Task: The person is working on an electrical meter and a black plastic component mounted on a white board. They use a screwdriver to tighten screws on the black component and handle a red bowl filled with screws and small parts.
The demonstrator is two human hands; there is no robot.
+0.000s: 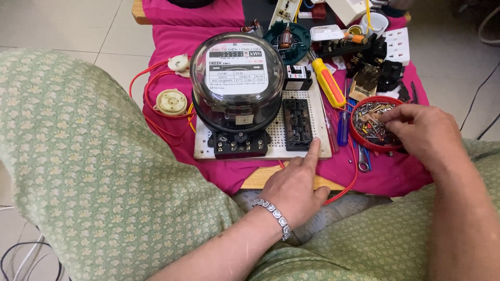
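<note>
Sitting low, knees in green patterned cloth fill the near field. Left hand, bracelet at wrist, rests at the near edge of the white perforated board; index finger stretched forward, tip touching the board's edge just beside the black switch block; other fingers loosely curled, nothing held.

Right hand is over the red round tray of small screws and fittings, fingertips bunched down among the pieces. Whether a screw is pinched I cannot tell; the fingers hide it.

On the board: glass-domed electricity meter on its black terminal base, switch block to its right. A yellow-handled screwdriver lies at the board's right edge, a blue-handled one nearer, between board and tray. A red wire loops left past two cream round fittings.

Further back on the pink cloth: teal round housing with a motor part, white socket plate, assorted black parts.

Risks, as judged:
- Tray sits near the table's edge; a sideways push from the picking fingers could tip it and scatter screws.
- A small screw gripped only by fingertips could drop into the cloth folds.
- Board overhangs toward the lap; leaning on its edge could tilt the heavy meter.
</note>
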